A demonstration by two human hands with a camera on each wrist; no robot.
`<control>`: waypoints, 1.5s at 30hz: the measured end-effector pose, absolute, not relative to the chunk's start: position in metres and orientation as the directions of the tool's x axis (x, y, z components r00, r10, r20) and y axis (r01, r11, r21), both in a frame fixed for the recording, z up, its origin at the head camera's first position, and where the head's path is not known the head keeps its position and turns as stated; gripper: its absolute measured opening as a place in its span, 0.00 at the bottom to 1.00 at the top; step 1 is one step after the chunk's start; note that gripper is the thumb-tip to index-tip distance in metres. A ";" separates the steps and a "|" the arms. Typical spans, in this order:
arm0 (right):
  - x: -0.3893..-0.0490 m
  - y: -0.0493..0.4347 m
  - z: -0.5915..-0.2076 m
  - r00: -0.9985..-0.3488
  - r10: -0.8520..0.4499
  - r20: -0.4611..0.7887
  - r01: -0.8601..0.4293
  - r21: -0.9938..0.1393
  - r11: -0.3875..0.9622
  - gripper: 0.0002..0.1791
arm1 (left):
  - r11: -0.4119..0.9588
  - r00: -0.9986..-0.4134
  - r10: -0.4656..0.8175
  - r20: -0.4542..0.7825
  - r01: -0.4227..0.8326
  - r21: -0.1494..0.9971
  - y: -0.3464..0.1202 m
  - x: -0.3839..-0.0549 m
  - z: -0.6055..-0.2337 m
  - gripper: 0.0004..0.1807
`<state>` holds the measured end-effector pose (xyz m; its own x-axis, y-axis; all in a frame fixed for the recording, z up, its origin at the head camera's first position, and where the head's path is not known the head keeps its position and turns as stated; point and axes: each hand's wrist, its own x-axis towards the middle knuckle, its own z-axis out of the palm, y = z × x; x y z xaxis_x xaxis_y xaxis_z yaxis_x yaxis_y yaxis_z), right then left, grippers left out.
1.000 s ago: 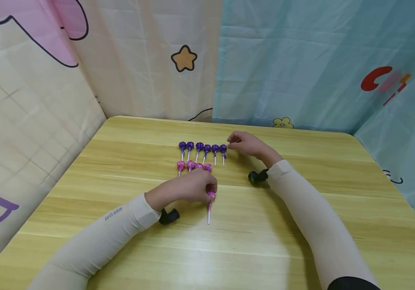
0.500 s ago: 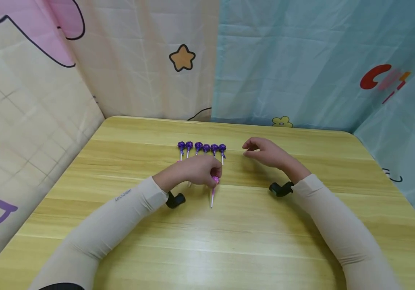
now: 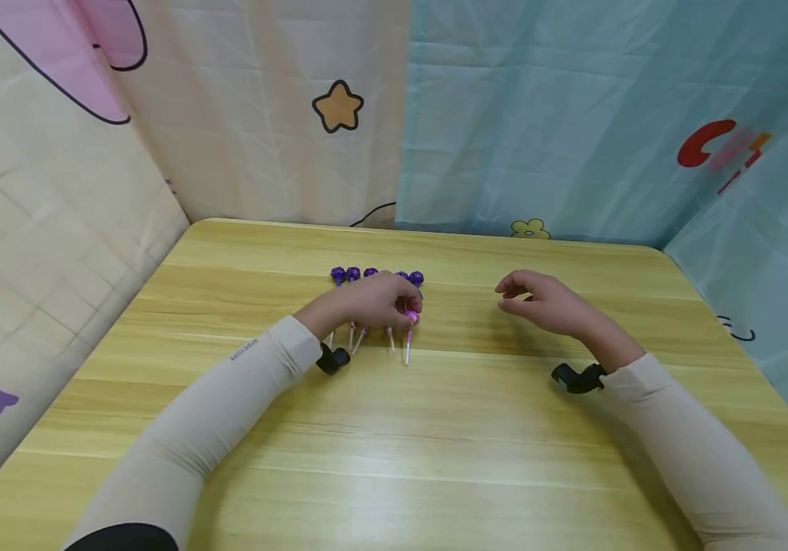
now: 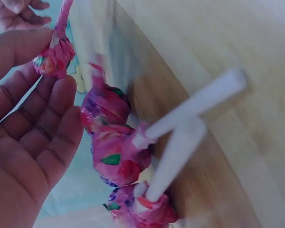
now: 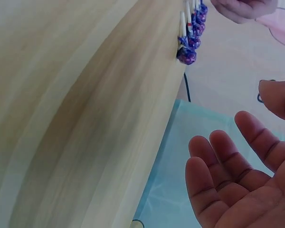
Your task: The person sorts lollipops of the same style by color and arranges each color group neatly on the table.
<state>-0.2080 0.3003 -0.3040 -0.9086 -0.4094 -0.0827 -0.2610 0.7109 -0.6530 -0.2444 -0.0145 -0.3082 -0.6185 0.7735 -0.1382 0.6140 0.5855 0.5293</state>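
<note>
My left hand (image 3: 379, 299) pinches the wrapped head of a pink lollipop (image 3: 412, 316) between thumb and fingers, its stick pointing toward me. Beneath and beside that hand lie other pink lollipops (image 4: 121, 154), their heads hidden from the head view, with white sticks (image 4: 178, 159) showing in the left wrist view. Behind them runs a row of purple lollipops (image 3: 338, 274), partly covered by the hand. Over the right part of the table, my right hand (image 3: 544, 304) hovers with relaxed, loosely bent fingers (image 5: 225, 159) and holds nothing.
The wooden table (image 3: 380, 444) has its far edge against hanging curtains (image 3: 545, 115). Black wrist cameras sit under both wrists, the left one (image 3: 333, 359) close to the lollipop sticks and the right one (image 3: 577, 378) above the tabletop.
My left hand has carried the pink lollipop away from me, up to the end of the pink row. My right hand has drawn back to the right, away from the purple row.
</note>
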 end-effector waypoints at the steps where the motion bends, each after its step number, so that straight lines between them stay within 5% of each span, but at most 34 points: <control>1: -0.207 0.302 -0.303 -0.909 -0.408 -0.084 -0.259 -0.652 0.713 0.18 | 0.592 -0.626 0.768 -0.137 0.611 0.525 -0.015 -0.246 -0.309 0.04; 13: -0.196 0.315 -0.302 -0.918 -0.382 -0.102 -0.228 -0.653 0.722 0.17 | 0.614 -0.632 0.755 -0.175 0.588 0.527 -0.013 -0.249 -0.313 0.03; 22: -0.196 0.314 -0.307 -0.916 -0.388 -0.106 -0.227 -0.659 0.717 0.16 | 0.572 -0.567 0.800 -0.199 0.618 0.540 -0.017 -0.242 -0.309 0.04; 45: -0.194 0.318 -0.314 -0.909 -0.405 -0.101 -0.242 -0.664 0.707 0.15 | 0.644 -0.664 0.730 -0.164 0.587 0.490 -0.010 -0.252 -0.321 0.04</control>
<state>-0.1944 0.3176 -0.3143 -0.9087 -0.4052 -0.1005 -0.2419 0.7074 -0.6641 -0.2516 -0.0097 -0.3207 -0.6640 0.7296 -0.1638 0.5871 0.6443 0.4901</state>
